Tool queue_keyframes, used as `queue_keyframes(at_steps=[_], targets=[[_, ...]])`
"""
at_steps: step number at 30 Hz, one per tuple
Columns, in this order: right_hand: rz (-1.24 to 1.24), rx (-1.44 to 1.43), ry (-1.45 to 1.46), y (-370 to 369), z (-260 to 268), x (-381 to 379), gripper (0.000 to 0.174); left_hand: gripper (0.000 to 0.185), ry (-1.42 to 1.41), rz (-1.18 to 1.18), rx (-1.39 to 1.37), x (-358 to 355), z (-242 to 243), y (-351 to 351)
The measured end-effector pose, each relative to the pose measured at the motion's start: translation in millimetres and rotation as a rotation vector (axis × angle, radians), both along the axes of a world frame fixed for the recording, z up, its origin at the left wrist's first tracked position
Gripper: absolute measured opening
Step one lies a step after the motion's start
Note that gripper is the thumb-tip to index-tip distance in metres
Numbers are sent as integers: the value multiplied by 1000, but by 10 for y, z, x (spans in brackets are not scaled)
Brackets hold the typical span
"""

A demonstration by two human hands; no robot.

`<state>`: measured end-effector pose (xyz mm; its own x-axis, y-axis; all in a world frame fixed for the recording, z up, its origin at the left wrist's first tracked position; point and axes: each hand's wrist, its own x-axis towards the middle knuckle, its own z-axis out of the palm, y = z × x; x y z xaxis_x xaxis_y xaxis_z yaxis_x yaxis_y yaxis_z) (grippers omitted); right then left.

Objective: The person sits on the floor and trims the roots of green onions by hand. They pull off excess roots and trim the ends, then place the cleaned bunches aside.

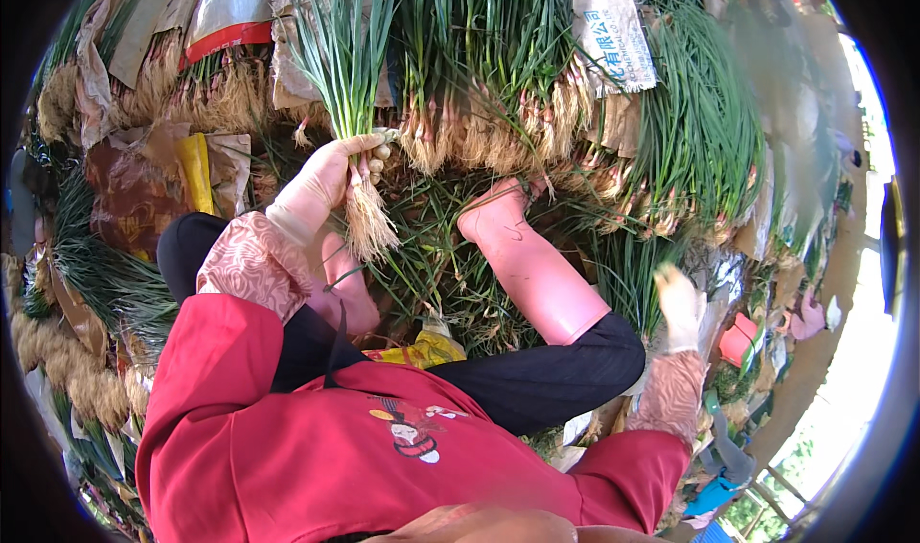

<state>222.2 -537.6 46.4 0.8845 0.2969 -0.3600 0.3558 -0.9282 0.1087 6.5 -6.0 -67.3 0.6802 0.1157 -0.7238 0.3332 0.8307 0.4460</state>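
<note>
My left hand (pixel 338 173), in a pale thin glove, is closed around the white stems of a bunch of green garlic shoots (pixel 352 90). The leaves point away from me and the bunch's pale roots (pixel 369 219) hang below the fist. Out at the right, my right hand (pixel 678 304), gloved too and somewhat blurred, is near upright green leaves (pixel 629 280); whether it holds anything cannot be told. Beyond the left hand, more bunches (pixel 481 40) lie in a row, roots towards me.
Loose leaves and shoots (pixel 445 277) litter the ground between my pink boots (pixel 535 270). Woven sacks (pixel 611 32) lie among the bunches. A yellow bag (pixel 424 349) is by my legs, a red plastic container (pixel 738 339) at the right. More bunches (pixel 115 270) lie at the left.
</note>
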Motion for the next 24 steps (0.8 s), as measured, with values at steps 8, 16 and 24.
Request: queue_keyframes(at_steps=[8,16,24], targets=[[434,82,-83,3048,-1317,171,46,21,-3,17,-46,25,79,51],[915,341,374,3241,-1561,-1001,31,26,-47,92,-139,-73,264,174],[201,522,366,4274,-1524,-707,37,25,80,44,168,-2,111,51]])
